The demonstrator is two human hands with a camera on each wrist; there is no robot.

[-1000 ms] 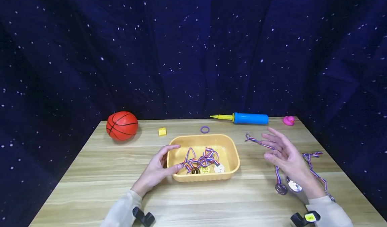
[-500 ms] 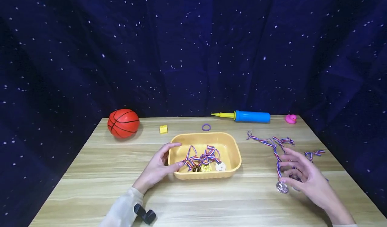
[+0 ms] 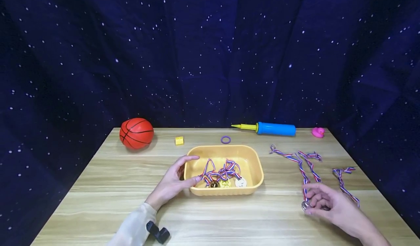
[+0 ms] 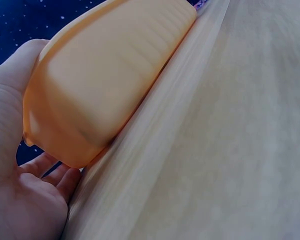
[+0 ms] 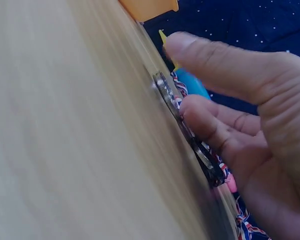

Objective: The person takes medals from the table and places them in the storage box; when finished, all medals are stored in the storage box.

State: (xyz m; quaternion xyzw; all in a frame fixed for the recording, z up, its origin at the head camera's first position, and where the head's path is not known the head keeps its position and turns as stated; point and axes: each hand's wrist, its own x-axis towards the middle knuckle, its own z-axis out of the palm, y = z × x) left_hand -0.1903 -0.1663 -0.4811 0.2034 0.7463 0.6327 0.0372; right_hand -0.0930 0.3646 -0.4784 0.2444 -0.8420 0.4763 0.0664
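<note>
My left hand (image 3: 172, 182) grips the left end of the yellow-orange basin (image 3: 223, 191), its thumb over the rim. Gold, silver and dark medals with striped ribbons (image 3: 226, 171) lie inside. In the left wrist view the hand (image 4: 25, 200) wraps round the end of the basin (image 4: 105, 75). My right hand (image 3: 338, 207) hovers low at a silver medal (image 3: 305, 206) on the table, fingers bent, partly hiding other medals. From the right wrist, thumb and fingers of the hand (image 5: 260, 125) stand apart beside the medals (image 5: 165, 90); whether a fingertip touches one, I cannot tell.
A red basketball (image 3: 136, 133), yellow block (image 3: 179, 140), purple ring (image 3: 225, 140), blue pump (image 3: 276, 128) and pink duck (image 3: 318, 132) line the back of the table. Another striped ribbon (image 3: 342, 184) lies at the right.
My right hand has moved toward the front and slightly right, down to the medals, its fingers bending more. The left hand keeps its grip on the basin.
</note>
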